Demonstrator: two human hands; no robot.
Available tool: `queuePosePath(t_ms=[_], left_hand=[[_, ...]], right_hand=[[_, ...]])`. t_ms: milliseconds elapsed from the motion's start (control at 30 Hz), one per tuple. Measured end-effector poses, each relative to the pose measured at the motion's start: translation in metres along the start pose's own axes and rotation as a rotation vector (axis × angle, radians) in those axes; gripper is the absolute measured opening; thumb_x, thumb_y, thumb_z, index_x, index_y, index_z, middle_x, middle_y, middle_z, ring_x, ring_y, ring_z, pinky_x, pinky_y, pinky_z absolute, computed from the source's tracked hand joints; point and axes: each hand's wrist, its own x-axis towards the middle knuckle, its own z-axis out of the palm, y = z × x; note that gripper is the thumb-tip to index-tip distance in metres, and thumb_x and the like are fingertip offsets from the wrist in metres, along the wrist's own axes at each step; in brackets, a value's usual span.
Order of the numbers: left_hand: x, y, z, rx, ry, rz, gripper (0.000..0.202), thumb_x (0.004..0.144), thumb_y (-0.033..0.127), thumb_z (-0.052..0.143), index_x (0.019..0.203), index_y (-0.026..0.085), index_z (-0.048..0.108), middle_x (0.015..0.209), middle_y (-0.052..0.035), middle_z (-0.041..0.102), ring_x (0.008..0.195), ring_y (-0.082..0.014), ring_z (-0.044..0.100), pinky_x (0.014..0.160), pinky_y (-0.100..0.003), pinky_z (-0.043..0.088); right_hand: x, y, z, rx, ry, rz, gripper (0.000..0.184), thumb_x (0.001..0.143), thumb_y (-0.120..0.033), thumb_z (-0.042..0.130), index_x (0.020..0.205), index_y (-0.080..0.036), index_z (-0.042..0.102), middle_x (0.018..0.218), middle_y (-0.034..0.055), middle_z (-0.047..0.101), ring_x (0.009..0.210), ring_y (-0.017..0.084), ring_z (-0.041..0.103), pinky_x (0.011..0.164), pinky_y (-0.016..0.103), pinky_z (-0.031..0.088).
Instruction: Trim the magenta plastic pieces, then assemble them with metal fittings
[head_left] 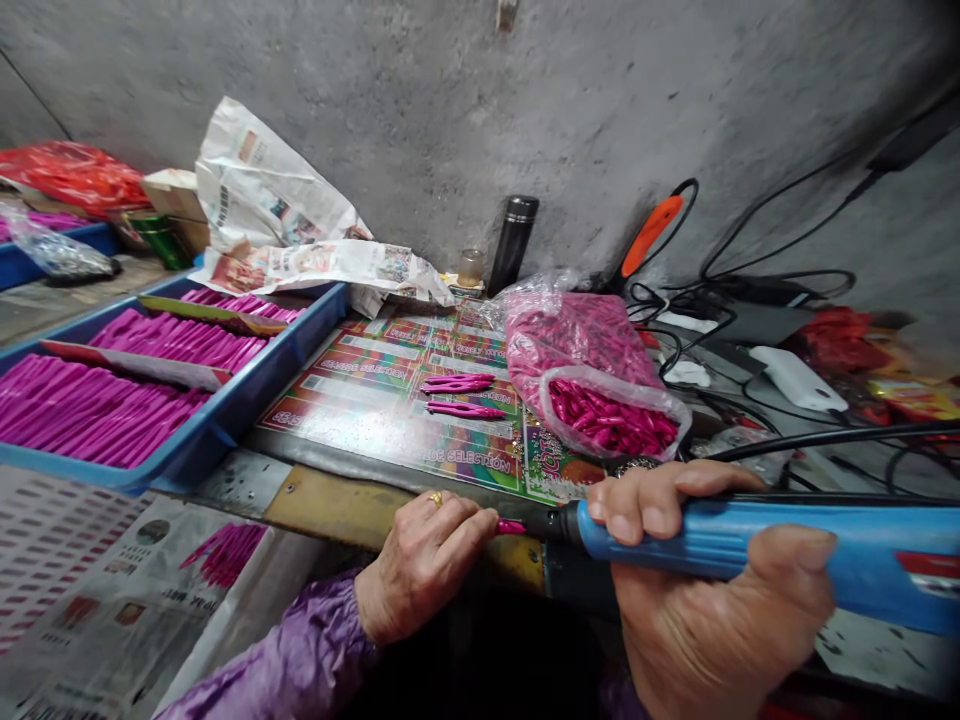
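My left hand [431, 560], with a ring on one finger, pinches a slender pink plastic piece [512, 526] at the table's front edge. Most of that piece is hidden by my fingers. My right hand [697, 590] is wrapped round a blue electric screwdriver [750, 535], held level. The screwdriver's dark tip meets the end of the pink piece. Behind my hands, a few slender pink assembled pieces [465, 411] lie on a colourful printed mat [375, 430]. An open clear bag [577, 340] of small pink parts [611, 415] rests to their right. Tiny shiny bits are scattered near its mouth.
On the left stands a blue tray [247, 400] of pink pieces in rows, split by card dividers. Crumpled newspaper [277, 200] overlaps its back. A black flask [514, 245] stands by the wall. Black cables [810, 437] and an orange-handled tool [651, 235] crowd the right.
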Motion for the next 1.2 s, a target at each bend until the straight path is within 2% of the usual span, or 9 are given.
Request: queuePosePath(t_ms=[200, 333, 600, 800, 967, 1200], left_hand=[[-0.0012, -0.0001, -0.0001, 0.063, 0.002, 0.061, 0.022, 0.097, 0.004, 0.052, 0.117, 0.006, 0.060, 0.091, -0.0092, 0.071, 0.073, -0.0165, 0.060, 0.063, -0.029, 0.048], [-0.0032, -0.0003, 0.0022, 0.059, -0.004, 0.033, 0.024, 0.097, 0.003, 0.051, 0.120, 0.006, 0.058, 0.092, -0.0104, 0.071, 0.074, -0.0162, 0.061, 0.062, -0.029, 0.049], [-0.0021, -0.0008, 0.0020, 0.100, -0.015, 0.040, 0.021, 0.097, 0.003, 0.052, 0.115, 0.008, 0.060, 0.087, -0.0079, 0.069, 0.068, -0.0151, 0.056, 0.059, -0.028, 0.045], [-0.0030, 0.0018, 0.0029, 0.002, -0.009, -0.034, 0.015, 0.097, 0.005, 0.053, 0.109, 0.011, 0.061, 0.088, -0.0067, 0.069, 0.072, -0.0140, 0.058, 0.064, -0.027, 0.046], [-0.0033, 0.0019, 0.0036, -0.032, 0.002, -0.043, 0.010, 0.096, 0.005, 0.056, 0.103, 0.012, 0.059, 0.086, -0.0060, 0.068, 0.071, -0.0140, 0.058, 0.064, -0.026, 0.045], [-0.0033, 0.0022, 0.0041, -0.074, 0.001, -0.063, 0.016, 0.091, 0.000, 0.060, 0.103, 0.011, 0.059, 0.088, -0.0066, 0.068, 0.073, -0.0149, 0.058, 0.066, -0.028, 0.045]], right_hand=[[-0.0001, 0.0013, -0.0023, -0.005, -0.003, 0.003, 0.041, 0.077, -0.059, 0.079, 0.080, -0.021, 0.064, 0.058, -0.0062, 0.051, 0.051, 0.012, 0.047, 0.055, 0.027, 0.048], [-0.0006, 0.0000, -0.0043, 0.000, -0.001, -0.002, 0.041, 0.077, -0.060, 0.079, 0.080, -0.022, 0.064, 0.057, -0.0062, 0.051, 0.051, 0.012, 0.048, 0.055, 0.027, 0.048], [-0.0021, 0.0004, -0.0057, 0.024, -0.010, 0.026, 0.042, 0.076, -0.060, 0.081, 0.079, -0.021, 0.064, 0.056, -0.0061, 0.051, 0.049, 0.012, 0.048, 0.054, 0.027, 0.048], [-0.0026, 0.0028, -0.0035, 0.045, -0.018, 0.025, 0.042, 0.076, -0.060, 0.081, 0.080, -0.021, 0.065, 0.057, -0.0061, 0.051, 0.050, 0.012, 0.048, 0.054, 0.028, 0.048], [-0.0029, 0.0038, -0.0021, 0.046, 0.014, 0.004, 0.044, 0.075, -0.063, 0.080, 0.079, -0.021, 0.065, 0.057, -0.0063, 0.051, 0.050, 0.012, 0.048, 0.054, 0.028, 0.048], [-0.0031, 0.0076, 0.0013, 0.044, 0.010, 0.013, 0.043, 0.076, -0.062, 0.079, 0.080, -0.022, 0.064, 0.057, -0.0066, 0.050, 0.050, 0.012, 0.047, 0.055, 0.028, 0.048]])
